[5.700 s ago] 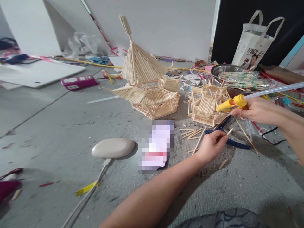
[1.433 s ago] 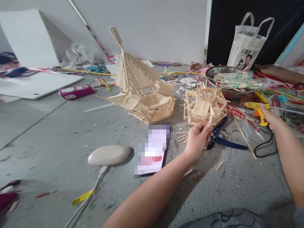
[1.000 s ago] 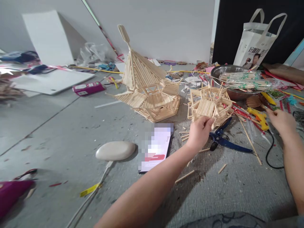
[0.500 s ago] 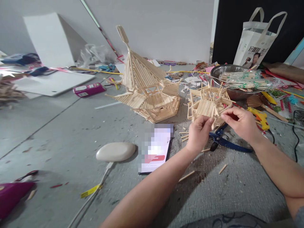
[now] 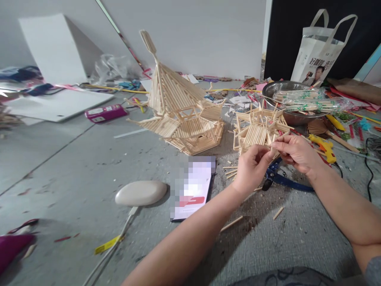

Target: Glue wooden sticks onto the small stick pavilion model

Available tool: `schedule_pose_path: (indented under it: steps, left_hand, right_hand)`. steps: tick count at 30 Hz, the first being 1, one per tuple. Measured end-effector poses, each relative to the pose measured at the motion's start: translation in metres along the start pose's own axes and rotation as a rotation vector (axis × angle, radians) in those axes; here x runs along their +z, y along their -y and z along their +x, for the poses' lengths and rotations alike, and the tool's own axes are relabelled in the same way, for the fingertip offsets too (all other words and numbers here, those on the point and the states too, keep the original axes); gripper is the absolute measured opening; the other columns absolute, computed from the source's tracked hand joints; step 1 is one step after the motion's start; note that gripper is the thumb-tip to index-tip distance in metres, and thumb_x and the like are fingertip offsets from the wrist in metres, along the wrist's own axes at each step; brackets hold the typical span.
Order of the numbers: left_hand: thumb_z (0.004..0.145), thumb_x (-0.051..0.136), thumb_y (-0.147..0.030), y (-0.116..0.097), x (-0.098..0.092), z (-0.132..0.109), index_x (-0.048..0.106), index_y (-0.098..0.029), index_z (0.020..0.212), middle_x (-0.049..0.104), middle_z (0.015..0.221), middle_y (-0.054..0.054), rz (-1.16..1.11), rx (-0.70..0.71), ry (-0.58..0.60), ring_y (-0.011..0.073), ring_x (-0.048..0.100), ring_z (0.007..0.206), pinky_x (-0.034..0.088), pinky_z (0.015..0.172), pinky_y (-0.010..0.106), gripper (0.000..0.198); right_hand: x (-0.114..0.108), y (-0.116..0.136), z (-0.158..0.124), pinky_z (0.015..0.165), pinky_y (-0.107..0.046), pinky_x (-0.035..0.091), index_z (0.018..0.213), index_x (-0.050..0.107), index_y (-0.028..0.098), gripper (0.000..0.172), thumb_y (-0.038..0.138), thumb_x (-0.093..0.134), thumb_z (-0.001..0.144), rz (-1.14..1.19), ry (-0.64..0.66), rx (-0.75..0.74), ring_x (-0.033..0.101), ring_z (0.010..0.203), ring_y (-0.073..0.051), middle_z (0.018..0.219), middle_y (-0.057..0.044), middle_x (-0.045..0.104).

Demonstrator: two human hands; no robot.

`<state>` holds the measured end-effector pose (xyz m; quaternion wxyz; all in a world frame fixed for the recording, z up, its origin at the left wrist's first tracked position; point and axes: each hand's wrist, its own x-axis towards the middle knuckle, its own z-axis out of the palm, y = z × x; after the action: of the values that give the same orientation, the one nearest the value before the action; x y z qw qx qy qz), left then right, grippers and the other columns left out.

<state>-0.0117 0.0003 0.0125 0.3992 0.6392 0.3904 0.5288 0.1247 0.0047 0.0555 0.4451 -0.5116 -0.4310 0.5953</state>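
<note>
My left hand (image 5: pixel 253 167) and my right hand (image 5: pixel 296 153) meet at their fingertips, each in a pinch. Whatever lies between the fingers is too small to make out. Just behind them stands a low wooden stick structure (image 5: pixel 255 135), partly covered by the hands. Beneath the hands lies a blue-handled cutting tool (image 5: pixel 293 184), its head half hidden. Short cut sticks (image 5: pixel 231 173) lie left of my left hand, and one loose piece (image 5: pixel 278 213) is on the floor nearer to me. Farther left rises a taller stick pavilion model (image 5: pixel 174 93) with a pointed roof.
A phone (image 5: pixel 192 186) and a white oval device (image 5: pixel 141 193) with a cable lie to the left. A yellow glue gun (image 5: pixel 323 147) is on the right. Behind it, a metal bowl (image 5: pixel 268 92) carries wrapped stick bundles (image 5: pixel 311 106), near a white bag (image 5: pixel 314 53).
My right hand has moved left, so its fingertips now meet those of my left hand. The whole view has shifted slightly.
</note>
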Motion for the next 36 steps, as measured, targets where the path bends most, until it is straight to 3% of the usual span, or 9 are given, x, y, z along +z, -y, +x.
schedule_pose_path:
  steps: [4, 8, 11, 18, 23, 28, 36]
  left_hand:
    - [0.074, 0.058, -0.033, -0.007, -0.007, 0.008, 0.055, -0.016, 0.067, 0.052, 0.055, -0.003, -0.031, -0.104, 0.042, 0.0066, 0.042, 0.048, 0.033, 0.045, 0.020, 0.019]
    - [0.072, 0.061, -0.029, -0.013, -0.013, 0.014, 0.061, -0.015, 0.067, 0.057, 0.057, -0.002, 0.130, -0.128, 0.075, 0.0070, 0.045, 0.048, 0.034, 0.046, 0.021, 0.015]
    - [0.073, 0.061, -0.026, -0.014, -0.015, 0.013, 0.064, -0.017, 0.068, 0.060, 0.058, -0.002, 0.300, 0.006, 0.053, 0.0073, 0.047, 0.049, 0.036, 0.048, 0.022, 0.010]
    - [0.081, 0.054, -0.022, -0.010, -0.017, 0.009, 0.063, -0.017, 0.072, 0.063, 0.062, 0.001, 0.689, 0.500, -0.052, 0.0103, 0.053, 0.058, 0.040, 0.055, 0.024, 0.014]
    - [0.082, 0.055, -0.022, -0.007, -0.017, 0.009, 0.062, -0.018, 0.074, 0.064, 0.062, 0.000, 0.889, 0.782, -0.160, 0.0117, 0.048, 0.058, 0.037, 0.056, 0.026, 0.012]
    - [0.078, 0.061, -0.020, -0.007, -0.021, 0.011, 0.062, -0.019, 0.079, 0.066, 0.063, -0.002, 0.953, 0.926, -0.168, 0.0133, 0.046, 0.058, 0.034, 0.056, 0.029, 0.002]
    - [0.076, 0.063, -0.017, -0.005, -0.027, 0.012, 0.061, -0.020, 0.082, 0.068, 0.066, -0.004, 0.956, 1.014, -0.147, 0.0135, 0.048, 0.062, 0.034, 0.058, 0.030, 0.007]
  right_hand:
    - [0.000, -0.003, 0.002, 0.031, -0.018, 0.011, 0.062, 0.057, 0.017, 0.030, 0.036, 0.077, 0.050, 0.015, -0.007, -0.030, 0.025, 0.029, -0.001, 0.037, 0.012, 0.035]
    - [0.001, -0.004, 0.003, 0.031, -0.018, 0.012, 0.062, 0.057, 0.017, 0.030, 0.035, 0.077, 0.050, 0.051, -0.034, -0.050, 0.026, 0.030, -0.001, 0.037, 0.011, 0.036]
    - [0.003, -0.005, 0.004, 0.031, -0.017, 0.012, 0.062, 0.057, 0.017, 0.028, 0.033, 0.077, 0.051, 0.083, -0.047, -0.045, 0.026, 0.030, -0.001, 0.038, 0.011, 0.038]
    - [0.007, -0.006, 0.004, 0.031, -0.017, 0.012, 0.060, 0.055, 0.018, 0.027, 0.032, 0.076, 0.052, 0.131, -0.030, -0.040, 0.025, 0.028, -0.001, 0.035, 0.012, 0.036]
    - [0.007, -0.008, 0.005, 0.031, -0.017, 0.013, 0.062, 0.055, 0.017, 0.027, 0.033, 0.076, 0.055, 0.160, 0.015, -0.012, 0.027, 0.028, -0.001, 0.038, 0.011, 0.038]
    - [0.006, -0.010, 0.006, 0.031, -0.017, 0.012, 0.058, 0.052, 0.017, 0.030, 0.034, 0.077, 0.055, 0.196, 0.051, 0.008, 0.026, 0.029, 0.000, 0.038, 0.011, 0.037]
    - [0.008, -0.012, 0.005, 0.030, -0.017, 0.013, 0.054, 0.050, 0.018, 0.034, 0.037, 0.079, 0.050, 0.187, 0.032, 0.031, 0.027, 0.029, 0.000, 0.038, 0.011, 0.038]
